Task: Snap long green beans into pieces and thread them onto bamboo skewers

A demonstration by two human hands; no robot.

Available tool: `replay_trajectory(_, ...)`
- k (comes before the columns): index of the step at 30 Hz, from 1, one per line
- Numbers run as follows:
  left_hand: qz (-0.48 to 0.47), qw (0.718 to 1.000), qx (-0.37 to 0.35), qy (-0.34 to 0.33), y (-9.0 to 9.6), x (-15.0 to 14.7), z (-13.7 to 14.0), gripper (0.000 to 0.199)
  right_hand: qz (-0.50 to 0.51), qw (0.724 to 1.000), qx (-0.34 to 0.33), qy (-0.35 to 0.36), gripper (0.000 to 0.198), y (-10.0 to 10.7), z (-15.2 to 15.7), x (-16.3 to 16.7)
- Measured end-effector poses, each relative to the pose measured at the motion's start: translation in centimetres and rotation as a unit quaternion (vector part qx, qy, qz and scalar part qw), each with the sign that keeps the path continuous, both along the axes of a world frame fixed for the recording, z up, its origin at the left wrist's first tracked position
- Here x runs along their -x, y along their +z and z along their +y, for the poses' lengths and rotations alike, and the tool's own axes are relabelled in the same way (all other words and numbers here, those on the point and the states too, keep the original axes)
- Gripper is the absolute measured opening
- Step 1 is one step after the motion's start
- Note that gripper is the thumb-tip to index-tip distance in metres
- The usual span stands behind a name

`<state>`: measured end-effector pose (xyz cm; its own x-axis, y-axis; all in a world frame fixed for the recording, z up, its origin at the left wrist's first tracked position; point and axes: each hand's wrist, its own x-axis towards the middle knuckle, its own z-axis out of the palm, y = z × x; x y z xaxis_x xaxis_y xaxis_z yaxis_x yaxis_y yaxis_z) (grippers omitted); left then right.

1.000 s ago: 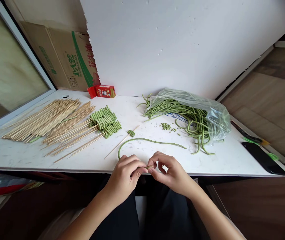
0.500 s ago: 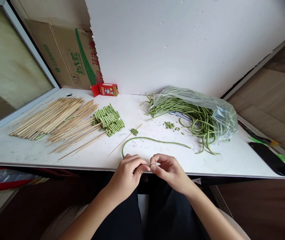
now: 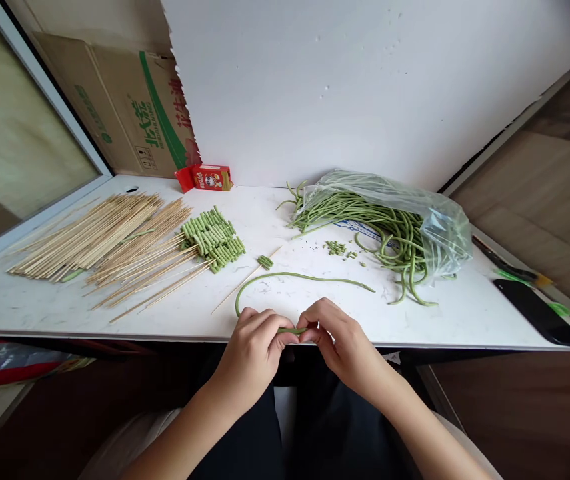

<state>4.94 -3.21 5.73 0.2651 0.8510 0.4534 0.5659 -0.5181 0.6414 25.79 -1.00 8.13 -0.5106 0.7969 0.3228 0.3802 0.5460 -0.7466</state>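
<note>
A long green bean (image 3: 285,275) curves over the table and runs back under my left hand (image 3: 257,347), whose fingers are closed around it. Its near end shows between both hands at the table's front edge. There my right hand (image 3: 337,337) pinches the tip, thumb against forefinger. Just beyond the bean lies a single bamboo skewer (image 3: 237,288) with a few short bean pieces (image 3: 265,262) threaded near its point. Left of it, several loaded skewers (image 3: 159,280) are stacked, their ends packed with cut bean pieces (image 3: 213,238).
A large pile of bare skewers (image 3: 89,237) covers the table's left side. An open plastic bag (image 3: 442,233) of long beans (image 3: 365,213) lies at right, with small bean scraps (image 3: 335,248) before it. A red box (image 3: 213,178), a cardboard carton (image 3: 115,107) and a black phone (image 3: 539,313) surround these.
More of the bean's end now shows between my hands. My right fingers have shifted their pinch on the tip. The whole view has moved slightly.
</note>
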Motion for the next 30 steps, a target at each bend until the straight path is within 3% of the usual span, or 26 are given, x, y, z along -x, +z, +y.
replay_trajectory(3,0.023,0.998,0.044,-0.030,0.1,-0.2,0.0,0.021,0.008,1.000,-0.009,0.015,0.025,-0.7,0.0,0.3)
replay_trajectory(9,0.030,0.997,0.049,-0.051,-0.6,-0.4,0.0,0.030,0.038,0.999,0.036,0.004,0.035,-1.7,0.0,0.8)
replay_trajectory(19,-0.006,0.992,0.061,-0.112,-0.3,0.2,0.2,0.031,0.065,0.984,0.157,0.051,0.020,-0.6,0.3,0.3)
replay_trajectory(23,-0.014,0.988,0.077,-0.135,-0.5,0.4,0.2,0.032,0.102,0.964,0.233,0.080,0.016,-1.4,0.5,0.0)
replay_trajectory(27,-0.014,0.986,0.083,-0.141,-0.6,0.3,0.2,0.032,0.147,0.932,0.316,0.099,0.026,-2.0,0.7,-0.1)
replay_trajectory(30,-0.008,0.994,0.047,-0.100,-0.4,0.1,0.2,0.030,0.149,0.947,0.277,0.060,0.029,-1.3,0.7,-0.3)
